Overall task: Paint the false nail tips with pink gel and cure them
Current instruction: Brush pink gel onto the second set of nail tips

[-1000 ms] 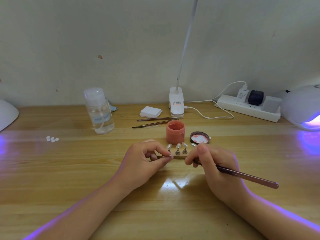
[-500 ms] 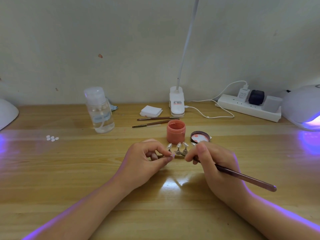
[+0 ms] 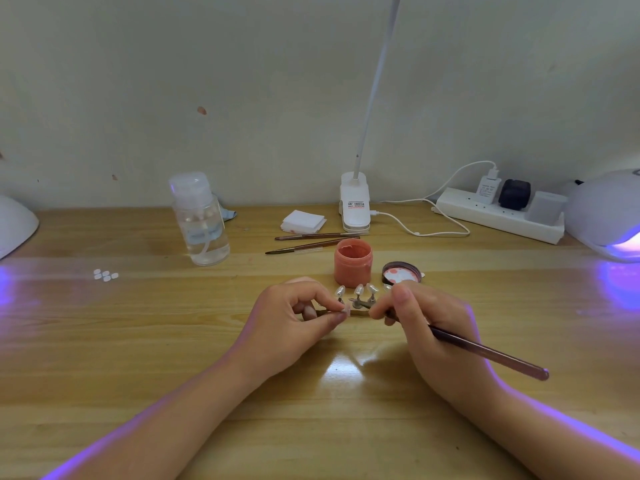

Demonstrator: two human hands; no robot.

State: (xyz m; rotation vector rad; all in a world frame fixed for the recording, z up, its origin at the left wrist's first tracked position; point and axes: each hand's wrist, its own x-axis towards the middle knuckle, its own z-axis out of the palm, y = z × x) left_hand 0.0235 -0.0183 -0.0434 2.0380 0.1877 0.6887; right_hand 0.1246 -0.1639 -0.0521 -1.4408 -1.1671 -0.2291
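Several clear false nail tips (image 3: 358, 291) stand on small pegs along a thin wooden holder (image 3: 359, 311) at the middle of the table. My left hand (image 3: 294, 320) pinches the holder's left end between thumb and fingers. My right hand (image 3: 426, 323) holds the holder's right end and grips a long brown brush (image 3: 491, 355) whose handle points down to the right; its bristle end is hidden by the fingers. An open pot of pink gel (image 3: 352, 262) stands just behind the tips, its lid (image 3: 401, 273) lying beside it.
A clear pump bottle (image 3: 201, 220) stands at the back left, loose nail tips (image 3: 105, 274) to its left. Two spare brushes (image 3: 304, 241), white pads (image 3: 303, 220), a lamp base (image 3: 355, 204), a power strip (image 3: 498, 213) and a lit curing lamp (image 3: 604, 216) line the back. Another white lamp (image 3: 14, 223) sits far left.
The two hands and the holder stay almost in place; the brush handle has dipped slightly lower to the right.
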